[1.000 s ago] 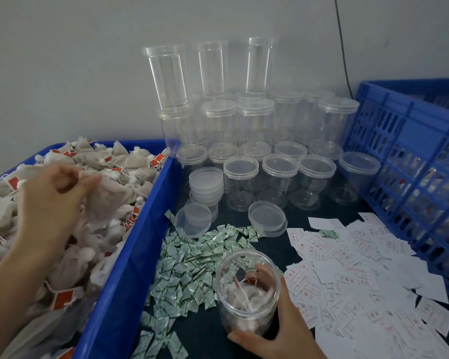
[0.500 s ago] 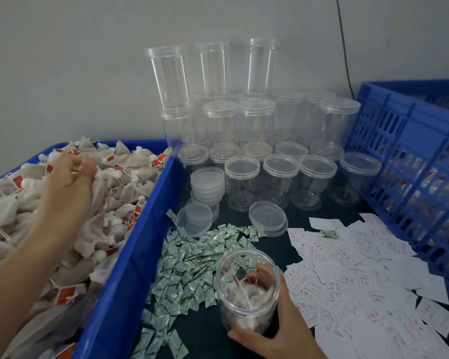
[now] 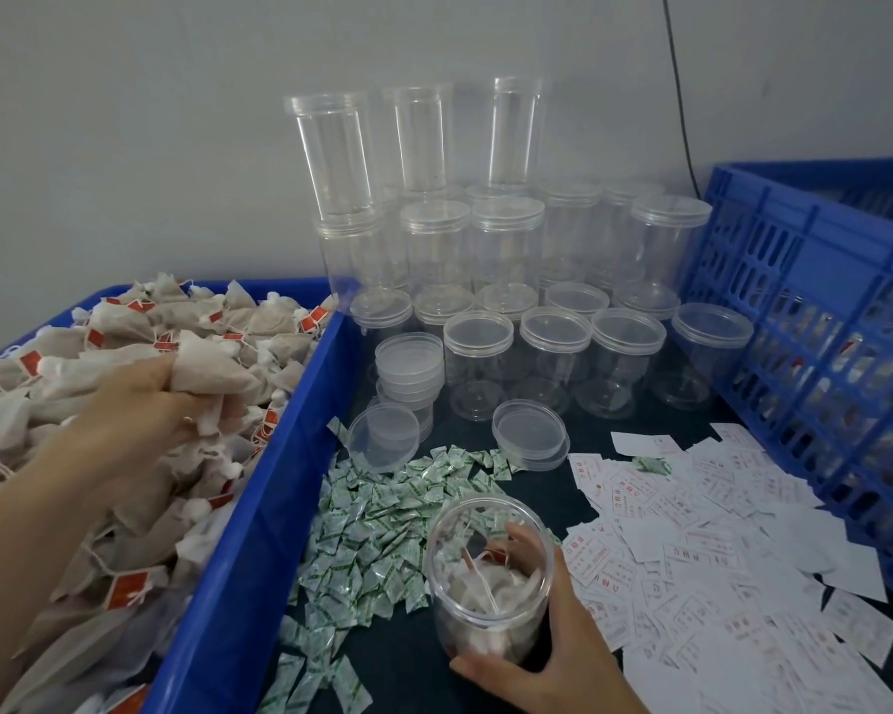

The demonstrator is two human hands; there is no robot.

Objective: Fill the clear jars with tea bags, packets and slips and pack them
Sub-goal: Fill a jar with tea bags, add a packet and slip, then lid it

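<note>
Gripping a bunch of tea bags (image 3: 212, 368) in the blue bin (image 3: 259, 507), left hand (image 3: 140, 409) curled round them | open jar (image 3: 491, 574) upright on the counter (image 3: 408, 667) at its 4 o'clock, part-filled, right hand (image 3: 552, 662) wrapped round its wall, nearer | green packets (image 3: 382, 517) between; slips (image 3: 692, 533) at jar's 3 o'clock | red and green print too small to read

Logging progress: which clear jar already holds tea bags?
The lidless jar in the right hand, nearest the camera; the jars behind it stand empty.
</note>
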